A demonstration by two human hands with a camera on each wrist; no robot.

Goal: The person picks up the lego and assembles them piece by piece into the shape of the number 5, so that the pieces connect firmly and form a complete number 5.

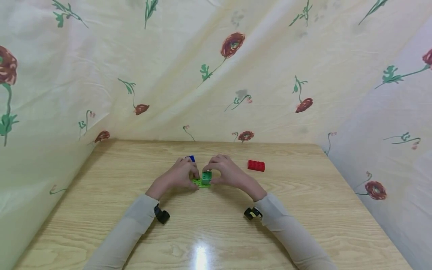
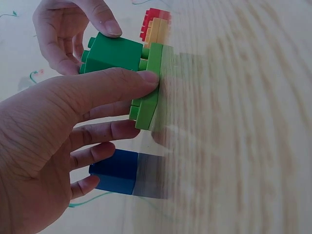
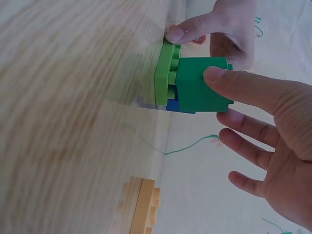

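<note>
A flat light-green toy brick (image 1: 204, 185) lies on the table between the hands. My left hand (image 1: 181, 173) pinches it, the thumb along its near edge in the left wrist view. On its studs, toward one end, stands a taller dark-green brick (image 3: 202, 85). My right hand (image 1: 227, 171) holds this dark-green brick between thumb and fingers; its other fingers are spread loose in the right wrist view. Just beyond the left fingers sits a blue brick (image 2: 117, 170), partly hidden by that hand in the head view.
A red brick (image 1: 256, 165) lies to the right of the hands on the wooden table (image 1: 202, 232). An orange brick (image 3: 144, 207) shows in both wrist views. Floral cloth (image 1: 168, 75) hangs behind the table and at both sides.
</note>
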